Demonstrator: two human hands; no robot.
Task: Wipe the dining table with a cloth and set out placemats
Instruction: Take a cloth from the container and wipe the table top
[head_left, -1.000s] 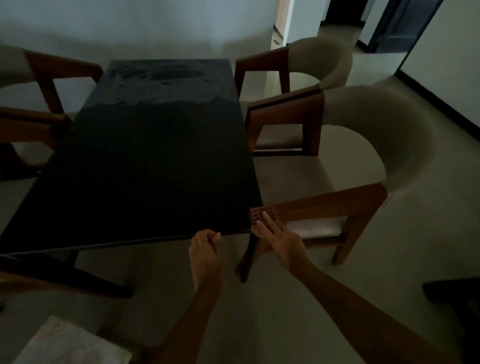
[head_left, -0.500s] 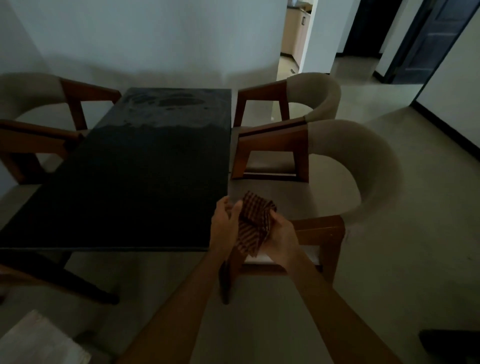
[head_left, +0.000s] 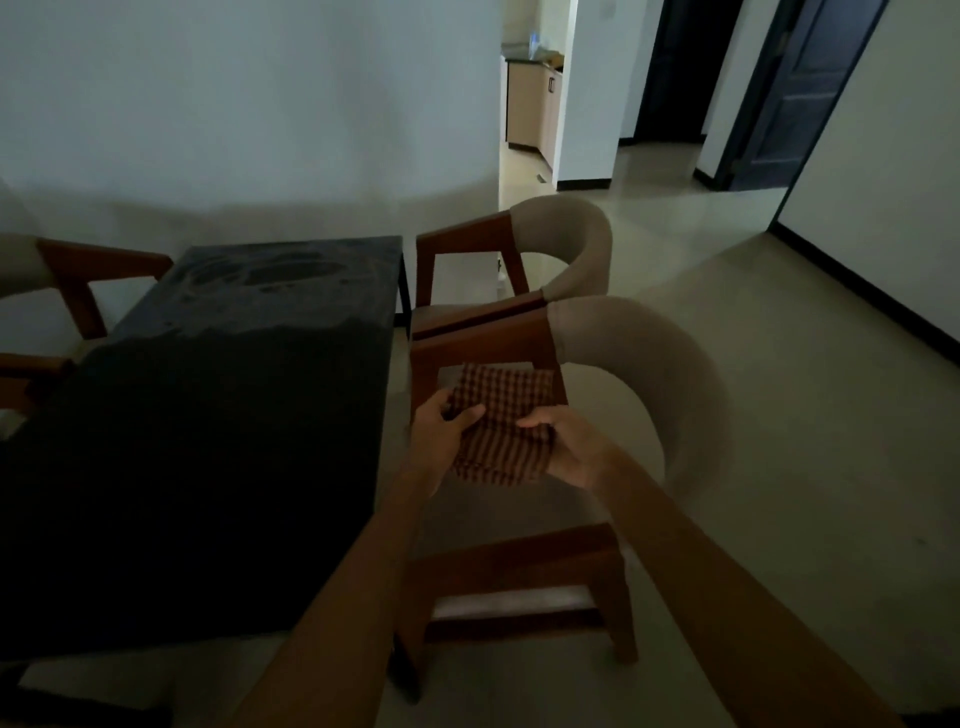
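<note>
Both hands (head_left: 447, 431) pinching cloth (head_left: 501, 421), spread flat

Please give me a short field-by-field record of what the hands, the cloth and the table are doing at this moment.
cloth: checked cloth, held in the air beside the table, over the near chair
left hand: left hand grips the cloth's left edge
right hand: right hand grips its right edge
table: dark table, smears visible at the far end
placemats: none visible on the table
other seating: far chair on the right side
</note>
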